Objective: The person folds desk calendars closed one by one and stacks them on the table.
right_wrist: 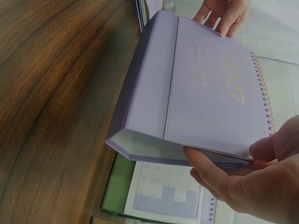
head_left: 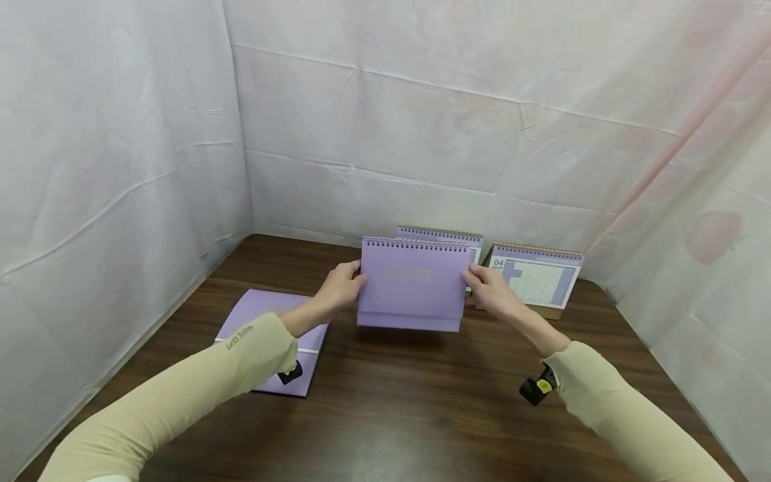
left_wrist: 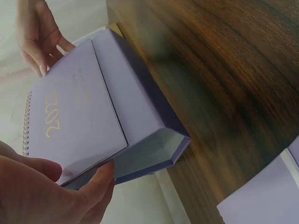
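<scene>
A purple desk calendar (head_left: pixel 412 284) with a spiral-bound top edge and gold lettering is held upright, tilted slightly, above a shadow on the wooden table. My left hand (head_left: pixel 340 288) pinches its left side edge, thumb on the front cover. On the opposite edge, my right hand (head_left: pixel 495 292) grips it the same way. The left wrist view shows the folded purple stand (left_wrist: pixel 140 93) forming a hollow base under the cover. Seen from the right wrist, my right thumb (right_wrist: pixel 264 148) presses the cover while the fingers lie partly behind it.
Behind stand another spiral calendar (head_left: pixel 440 233), partly hidden, and a calendar open at a page marked 04 (head_left: pixel 536 278). A purple calendar with a white band (head_left: pixel 259 314) lies flat at left, partly under my left forearm. Pale cloth walls (head_left: pixel 373 120) enclose the table (head_left: pixel 391 415).
</scene>
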The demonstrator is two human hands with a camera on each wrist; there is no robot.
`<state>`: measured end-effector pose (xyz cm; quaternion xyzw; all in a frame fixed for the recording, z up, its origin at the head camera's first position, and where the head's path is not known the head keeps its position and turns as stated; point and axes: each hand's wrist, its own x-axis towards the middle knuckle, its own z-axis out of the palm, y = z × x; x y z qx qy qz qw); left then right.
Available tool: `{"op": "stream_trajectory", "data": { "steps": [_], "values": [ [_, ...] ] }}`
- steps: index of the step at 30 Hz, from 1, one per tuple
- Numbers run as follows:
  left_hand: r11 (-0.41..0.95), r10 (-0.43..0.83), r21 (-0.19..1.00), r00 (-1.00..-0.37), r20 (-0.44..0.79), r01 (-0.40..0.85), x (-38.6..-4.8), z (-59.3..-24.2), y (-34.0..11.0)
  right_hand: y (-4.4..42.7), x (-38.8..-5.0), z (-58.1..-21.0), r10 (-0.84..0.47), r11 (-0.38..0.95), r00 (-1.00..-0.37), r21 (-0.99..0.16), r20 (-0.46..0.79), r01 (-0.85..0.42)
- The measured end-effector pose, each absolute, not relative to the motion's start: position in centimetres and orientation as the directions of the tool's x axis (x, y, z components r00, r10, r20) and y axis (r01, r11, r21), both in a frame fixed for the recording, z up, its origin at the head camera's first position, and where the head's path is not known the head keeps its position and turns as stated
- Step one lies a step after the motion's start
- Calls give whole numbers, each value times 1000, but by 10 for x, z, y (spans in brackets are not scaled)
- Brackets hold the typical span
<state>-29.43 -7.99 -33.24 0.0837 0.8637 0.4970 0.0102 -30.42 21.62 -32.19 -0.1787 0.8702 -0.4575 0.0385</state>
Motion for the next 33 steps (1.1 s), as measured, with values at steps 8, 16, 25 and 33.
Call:
{"op": "stream_trajectory", "data": {
  "steps": [8,16,25,33],
  "values": [
    [510,167,843,-981,98,171,-294,-336,-69,230,-303,-323,-367,473,-927,-843,77,-257],
    [465,173,868,-980,102,173,-295,-340,-62,241,-298,-321,-312,570,-943,-771,117,-284],
    [403,149,901,-982,112,164,-293,-337,-62,249,-294,-313,-255,605,-959,-754,123,-257],
    [504,122,854,-990,77,128,-293,-336,-65,248,-297,-306,-221,581,-975,-802,11,-141]
  ]
}}
